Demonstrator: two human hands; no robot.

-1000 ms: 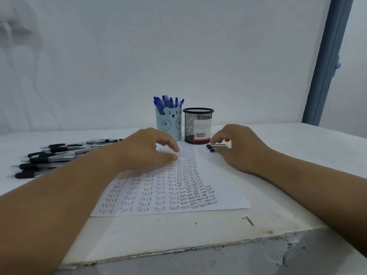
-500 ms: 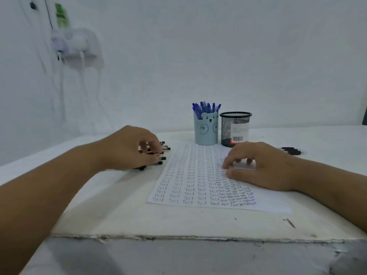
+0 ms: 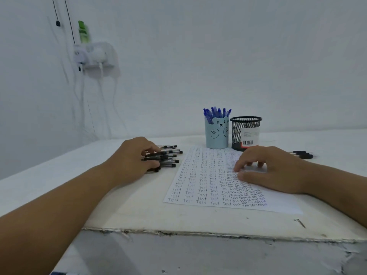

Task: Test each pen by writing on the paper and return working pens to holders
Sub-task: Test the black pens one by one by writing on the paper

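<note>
Surface: a white surface with a chipped, peeling front edge; a small dark mark sits on it at about 4 o'clock from the paper.
Room: plain white wall behind; at 10 o'clock a wall socket with plugs and cables hanging down, and something green standing above it — too blurred to name.
Paper: a white sheet lies flat at the middle of the surface, filled with columns of the word "Test", the writing crowded smaller toward its right side.
Holders: at 12 o'clock from the paper, a pale blue bear-face holder full of blue pens, and just beside it on the right a black mesh holder with a barcode label; what is inside the mesh one I cannot tell.
Black pens: a heap of black-capped pens lies at 9 o'clock from the paper, partly covered by the hand.
Left hand: the left hand is curled down onto the heap, fingers among the pens — whether it has closed on one is not clear.
Right hand: the right hand rests on the paper's right part, fingers loosely bent and spread, holding nothing.
Far right: two or three more black pens at 3 o'clock, lying apart from the rest; their far ends are hard to make out.
</note>
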